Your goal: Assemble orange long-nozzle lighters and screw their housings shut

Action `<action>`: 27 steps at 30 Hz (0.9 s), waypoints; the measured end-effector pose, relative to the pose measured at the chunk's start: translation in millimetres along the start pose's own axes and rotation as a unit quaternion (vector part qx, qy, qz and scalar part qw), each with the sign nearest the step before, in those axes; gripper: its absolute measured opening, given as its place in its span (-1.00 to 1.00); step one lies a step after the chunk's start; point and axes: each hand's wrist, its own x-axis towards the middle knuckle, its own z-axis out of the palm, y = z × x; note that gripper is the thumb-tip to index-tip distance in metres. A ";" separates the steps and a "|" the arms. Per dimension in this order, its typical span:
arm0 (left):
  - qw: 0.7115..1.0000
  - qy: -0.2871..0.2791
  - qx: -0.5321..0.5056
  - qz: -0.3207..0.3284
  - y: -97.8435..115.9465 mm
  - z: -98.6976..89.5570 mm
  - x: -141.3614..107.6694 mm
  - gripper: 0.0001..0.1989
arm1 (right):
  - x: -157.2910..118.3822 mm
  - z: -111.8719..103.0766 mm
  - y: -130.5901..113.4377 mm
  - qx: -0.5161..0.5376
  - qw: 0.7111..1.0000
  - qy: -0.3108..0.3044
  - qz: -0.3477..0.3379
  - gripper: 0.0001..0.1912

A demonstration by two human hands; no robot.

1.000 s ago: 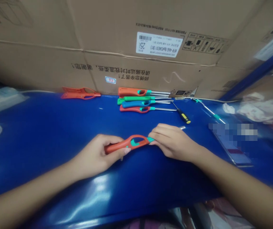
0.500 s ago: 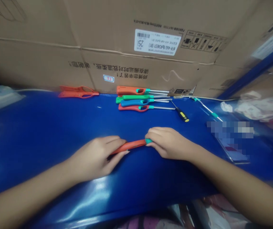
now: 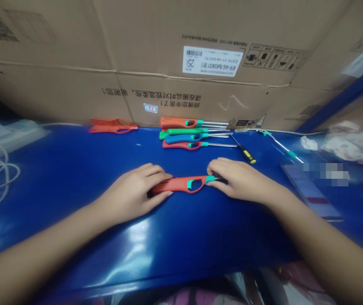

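An orange lighter point(image 3: 178, 184) with a teal trigger and collar lies level between my hands, its trigger side showing. My left hand point(image 3: 138, 190) is closed round its handle end. At the other end, the fingers of my right hand point(image 3: 232, 180) pinch the metal rod just beyond the teal collar. Beyond my hands lie several long lighters side by side: orange ones point(image 3: 177, 123), a green one point(image 3: 184, 131), a blue one point(image 3: 181, 138) and a red one point(image 3: 177, 145). A black and yellow screwdriver point(image 3: 246, 153) touches their rod ends.
Orange casing pieces point(image 3: 113, 126) rest at the back left against a cardboard box point(image 3: 156, 51). White cables point(image 3: 10, 173) and a plastic bag lie left. To the right are a flat phone-like device point(image 3: 311, 192), a metal rod point(image 3: 281, 146) with teal parts and crumpled white plastic point(image 3: 343, 142).
The orange lighter has been turned so its trigger opening faces the camera. My right hand has shifted outward from the collar onto the rod. The whole view has moved slightly.
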 end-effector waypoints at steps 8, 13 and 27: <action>0.999 -0.018 0.031 -0.023 3.5 -10.1 -1.1 -0.72 | -0.5 -5.2 10.8 -0.066 0.991 0.075 0.089 -0.82; 0.998 -0.042 -0.001 -0.043 4.1 -14.3 -2.9 -0.75 | -6.3 -6.0 31.5 -0.161 0.927 0.060 0.335 -0.63; 0.995 -0.052 -0.057 -0.055 14.5 -8.3 -7.1 -0.78 | 4.8 -20.3 18.0 -0.106 0.903 0.228 0.348 -0.51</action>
